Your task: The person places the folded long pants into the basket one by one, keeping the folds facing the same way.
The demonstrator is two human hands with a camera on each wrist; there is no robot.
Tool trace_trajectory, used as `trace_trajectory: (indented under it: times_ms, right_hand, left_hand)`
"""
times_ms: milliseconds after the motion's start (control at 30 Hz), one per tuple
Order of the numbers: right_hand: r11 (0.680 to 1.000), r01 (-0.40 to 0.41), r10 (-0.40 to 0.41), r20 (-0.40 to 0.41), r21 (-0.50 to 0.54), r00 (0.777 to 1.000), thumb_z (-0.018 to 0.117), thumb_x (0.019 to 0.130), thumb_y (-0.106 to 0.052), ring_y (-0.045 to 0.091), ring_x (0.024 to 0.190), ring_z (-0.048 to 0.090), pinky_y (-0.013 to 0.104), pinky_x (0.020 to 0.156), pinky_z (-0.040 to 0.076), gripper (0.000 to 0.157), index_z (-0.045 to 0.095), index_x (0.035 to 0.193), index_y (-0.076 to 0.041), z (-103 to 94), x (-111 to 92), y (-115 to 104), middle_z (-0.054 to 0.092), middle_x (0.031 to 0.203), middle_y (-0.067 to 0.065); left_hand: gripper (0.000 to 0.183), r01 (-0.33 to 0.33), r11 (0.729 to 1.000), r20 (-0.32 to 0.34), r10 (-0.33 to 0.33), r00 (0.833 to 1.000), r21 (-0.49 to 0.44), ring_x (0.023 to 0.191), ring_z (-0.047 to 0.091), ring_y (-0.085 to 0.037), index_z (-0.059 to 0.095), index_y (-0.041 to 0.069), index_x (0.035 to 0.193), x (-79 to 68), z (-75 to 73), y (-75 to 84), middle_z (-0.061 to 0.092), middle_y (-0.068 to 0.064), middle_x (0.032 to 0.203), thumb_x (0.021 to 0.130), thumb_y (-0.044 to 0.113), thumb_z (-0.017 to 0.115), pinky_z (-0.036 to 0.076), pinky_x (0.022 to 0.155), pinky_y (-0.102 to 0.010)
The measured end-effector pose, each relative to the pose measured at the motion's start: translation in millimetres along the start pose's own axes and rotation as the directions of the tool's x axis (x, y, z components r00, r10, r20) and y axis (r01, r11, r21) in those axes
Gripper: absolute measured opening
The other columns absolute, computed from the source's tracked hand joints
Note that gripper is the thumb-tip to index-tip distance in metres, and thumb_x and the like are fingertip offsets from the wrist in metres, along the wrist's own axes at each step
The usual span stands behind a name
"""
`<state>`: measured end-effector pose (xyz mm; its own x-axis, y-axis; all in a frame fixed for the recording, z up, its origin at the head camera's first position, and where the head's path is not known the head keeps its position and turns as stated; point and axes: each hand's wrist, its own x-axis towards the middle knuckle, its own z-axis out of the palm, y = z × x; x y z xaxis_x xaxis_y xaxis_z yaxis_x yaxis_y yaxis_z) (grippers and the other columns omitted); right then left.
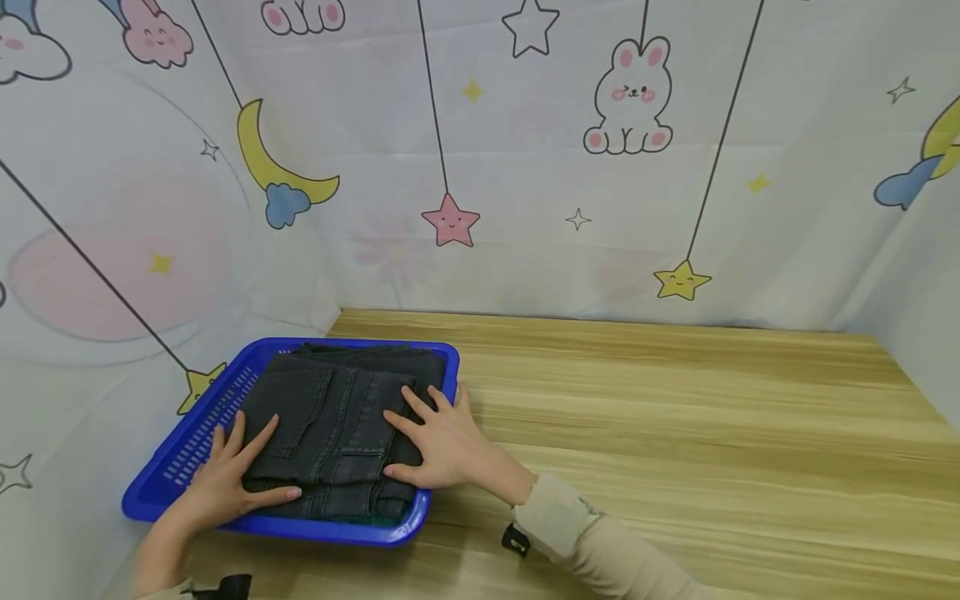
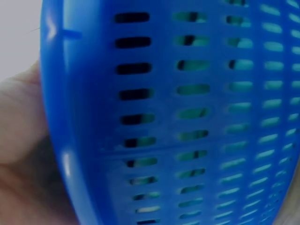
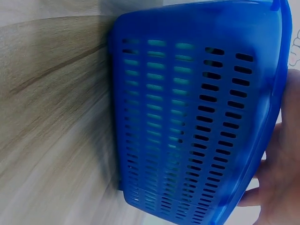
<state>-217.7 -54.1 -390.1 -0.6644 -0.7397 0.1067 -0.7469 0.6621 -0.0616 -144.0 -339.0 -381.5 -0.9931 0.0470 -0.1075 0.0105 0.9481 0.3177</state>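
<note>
Folded dark jeans [image 1: 330, 417] lie stacked in a blue plastic basket [image 1: 330, 534], a back pocket and seams facing up. My left hand [image 1: 217, 487] rests on the near left part of the stack, fingers spread. Over the right side of the pile, my right hand [image 1: 446, 442] presses with its fingers splayed. Both wrist views look at the slotted outer walls of the basket [image 2: 89, 117], with part of the right hand [image 3: 276, 183] beyond the rim. Something green shows through the slots, below the jeans.
The basket stands at the left of a wood-grain table [image 1: 675, 433], close to the left curtain. A white backdrop [image 1: 525, 167] printed with stars, a rabbit and a moon hangs behind the table and along its sides.
</note>
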Motion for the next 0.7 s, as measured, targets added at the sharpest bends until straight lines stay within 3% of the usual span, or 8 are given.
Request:
trace_trajectory:
  times_ms: [333,700]
  right_hand:
    - [0.998,-0.004,0.007,0.050,-0.056,0.999,0.038,0.080,-0.067,0.034,0.127,0.037,0.068,0.096,0.019,0.066,0.034,0.137,-0.034,0.0,4.9,-3.5,0.028,0.146,0.004]
    - [0.999,-0.004,0.008,0.083,-0.051,0.997,0.041,0.080,-0.064,0.033,0.125,0.039,0.067,0.098,0.018,0.065,0.035,0.136,-0.032,-4.3,5.9,-6.1,0.029,0.145,0.005]
  left_hand:
    - [0.105,-0.007,1.000,0.024,0.007,1.000,0.011,0.121,-0.006,-0.064,0.005,0.011,0.144,-0.8,2.6,-1.1,-0.008,-0.039,0.140,0.069,0.049,0.068,0.015,0.077,-0.080]
    - [0.106,0.003,1.000,0.083,-0.003,0.997,-0.001,0.121,-0.006,-0.063,0.002,0.015,0.144,3.3,3.2,-5.1,-0.010,-0.037,0.140,0.070,0.052,0.067,0.014,0.077,-0.080]
